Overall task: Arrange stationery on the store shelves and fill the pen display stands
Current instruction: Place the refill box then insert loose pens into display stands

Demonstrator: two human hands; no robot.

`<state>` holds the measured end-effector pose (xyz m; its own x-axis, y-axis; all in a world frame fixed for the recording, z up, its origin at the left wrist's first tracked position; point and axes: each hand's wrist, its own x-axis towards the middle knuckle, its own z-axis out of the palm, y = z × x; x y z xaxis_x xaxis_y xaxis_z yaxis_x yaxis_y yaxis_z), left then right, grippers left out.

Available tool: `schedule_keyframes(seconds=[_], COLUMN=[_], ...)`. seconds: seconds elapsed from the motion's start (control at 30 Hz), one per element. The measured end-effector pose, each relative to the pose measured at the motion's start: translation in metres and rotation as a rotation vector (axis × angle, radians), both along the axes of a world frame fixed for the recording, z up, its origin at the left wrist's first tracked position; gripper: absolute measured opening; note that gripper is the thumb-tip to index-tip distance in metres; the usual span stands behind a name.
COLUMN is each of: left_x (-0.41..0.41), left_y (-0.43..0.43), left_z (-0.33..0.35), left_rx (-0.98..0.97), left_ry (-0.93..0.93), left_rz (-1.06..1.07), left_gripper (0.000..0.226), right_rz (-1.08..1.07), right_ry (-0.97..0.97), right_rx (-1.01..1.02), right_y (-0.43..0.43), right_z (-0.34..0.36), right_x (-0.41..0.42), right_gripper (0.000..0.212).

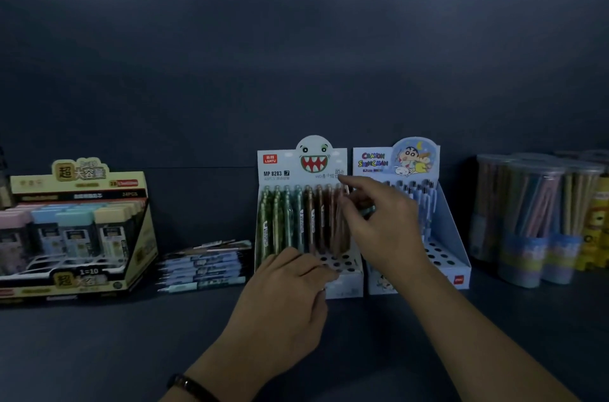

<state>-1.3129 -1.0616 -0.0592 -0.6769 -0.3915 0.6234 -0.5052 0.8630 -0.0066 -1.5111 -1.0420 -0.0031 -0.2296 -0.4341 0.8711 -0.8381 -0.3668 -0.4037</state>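
Observation:
A white pen display stand with a shark face (301, 167) stands mid-shelf, its back rows filled with green and brown pens (290, 220) and its front holes empty. My left hand (290, 296) grips the stand's front edge, fingers over the holes. My right hand (385, 230) reaches to the stand's right column and pinches the top of a pale pen (346, 189); something teal shows inside its palm. A blue cartoon pen stand (454, 237) sits just right, partly hidden by my right hand.
Loose blue pens (204, 266) lie stacked on the dark shelf (99, 352) left of the shark stand. A yellow display box of lead cases (75, 227) stands far left. Clear tubs of pencils (527, 220) and a yellow item (596, 237) stand at the right.

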Motion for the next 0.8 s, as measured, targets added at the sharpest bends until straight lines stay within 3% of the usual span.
schedule_keyframes(seconds=[0.2, 0.37, 0.57, 0.67, 0.8], left_x=[0.000, -0.001, 0.002, 0.007, 0.023], left_y=[-0.001, -0.002, 0.000, 0.004, 0.007], left_z=[-0.002, -0.002, 0.001, 0.007, 0.020], left_rx=[0.012, 0.013, 0.027, 0.003, 0.009], left_ry=[0.006, 0.015, -0.005, 0.057, 0.163], left_rz=[-0.005, -0.015, -0.035, -0.047, -0.070], left_gripper=[0.035, 0.036, 0.037, 0.026, 0.007], right_rz=[0.023, 0.014, 0.005, -0.014, 0.004], right_ry=[0.054, 0.057, 0.051, 0.029, 0.013], right_rx=[0.055, 0.222, 0.211, 0.200, 0.172], right_y=[0.000, 0.004, 0.010, 0.013, 0.026], right_z=[0.000, 0.001, -0.006, -0.007, 0.000], right_x=[0.002, 0.005, 0.007, 0.011, 0.037], right_gripper=[0.034, 0.038, 0.048, 0.057, 0.034])
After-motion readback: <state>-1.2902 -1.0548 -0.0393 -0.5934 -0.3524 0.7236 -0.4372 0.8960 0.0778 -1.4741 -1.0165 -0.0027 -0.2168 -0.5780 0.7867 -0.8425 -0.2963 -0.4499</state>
